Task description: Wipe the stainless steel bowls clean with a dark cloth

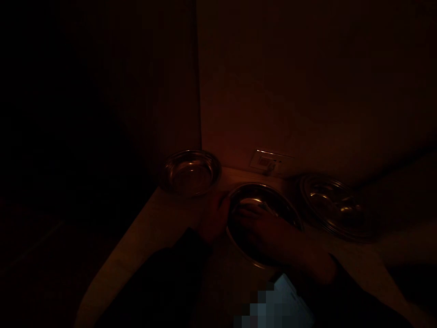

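Observation:
The view is very dark. A round shiny metal bowl (282,205) lies on the pale tabletop in front of me. My left hand (215,216) is at its left rim, closed on the edge as far as the dim light shows. My right hand (262,228) reaches into the bowl from the right, its fingers pointing left over the inside. Those fingers are dim and smeared, and whether they hold anything is hidden. A small paler patch shows just beyond them, too dark to name.
Another metal bowl (193,175) sits at the back left corner of the pale table (136,246). Stacked metal dishes or lids (336,207) lie to the right. A wall socket plate (271,160) is behind. A pale bluish, partly pixelated object (287,300) shows at the bottom.

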Demonstrator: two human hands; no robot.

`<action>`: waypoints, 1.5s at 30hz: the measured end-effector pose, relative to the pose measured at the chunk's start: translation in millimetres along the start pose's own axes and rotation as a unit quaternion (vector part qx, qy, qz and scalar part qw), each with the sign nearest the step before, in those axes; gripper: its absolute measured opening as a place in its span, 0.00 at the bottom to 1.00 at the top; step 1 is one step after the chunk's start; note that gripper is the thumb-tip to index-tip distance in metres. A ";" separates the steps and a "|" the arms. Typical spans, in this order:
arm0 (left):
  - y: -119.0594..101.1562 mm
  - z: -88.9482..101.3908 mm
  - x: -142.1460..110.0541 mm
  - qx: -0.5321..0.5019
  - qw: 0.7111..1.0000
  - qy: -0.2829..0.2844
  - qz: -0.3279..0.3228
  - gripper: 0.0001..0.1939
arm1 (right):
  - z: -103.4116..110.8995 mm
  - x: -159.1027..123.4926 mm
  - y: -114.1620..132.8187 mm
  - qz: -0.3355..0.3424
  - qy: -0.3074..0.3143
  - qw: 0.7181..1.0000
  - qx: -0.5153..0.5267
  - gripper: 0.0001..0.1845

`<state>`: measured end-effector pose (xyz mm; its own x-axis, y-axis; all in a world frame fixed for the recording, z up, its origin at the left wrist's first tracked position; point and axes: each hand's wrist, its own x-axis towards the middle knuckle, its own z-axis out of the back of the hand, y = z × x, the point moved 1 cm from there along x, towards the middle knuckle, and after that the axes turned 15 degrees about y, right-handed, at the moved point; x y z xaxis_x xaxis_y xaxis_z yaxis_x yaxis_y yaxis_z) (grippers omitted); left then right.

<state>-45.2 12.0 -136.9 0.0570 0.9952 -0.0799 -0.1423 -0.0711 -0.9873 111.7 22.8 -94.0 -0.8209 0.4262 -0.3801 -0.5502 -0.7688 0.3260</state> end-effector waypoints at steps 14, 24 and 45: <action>1.4 -0.8 -1.0 0.012 1.000 -0.012 0.024 0.16 | -8.4 1.3 -15.6 -0.014 -0.020 0.999 -0.022 0.25; 1.4 -0.6 -1.5 0.019 1.000 -0.020 0.007 0.15 | -0.7 -5.1 0.0 0.040 0.014 0.999 0.021 0.28; -3.7 -3.0 -0.9 0.013 1.000 0.012 -0.018 0.18 | 0.2 -6.8 -5.9 0.030 0.008 0.999 0.025 0.27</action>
<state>-41.7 11.1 -133.6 0.0867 0.9950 -0.0490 -0.1656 -0.0341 -0.9856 120.5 24.5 -93.2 -0.8504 0.3714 -0.3728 -0.5069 -0.7682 0.3911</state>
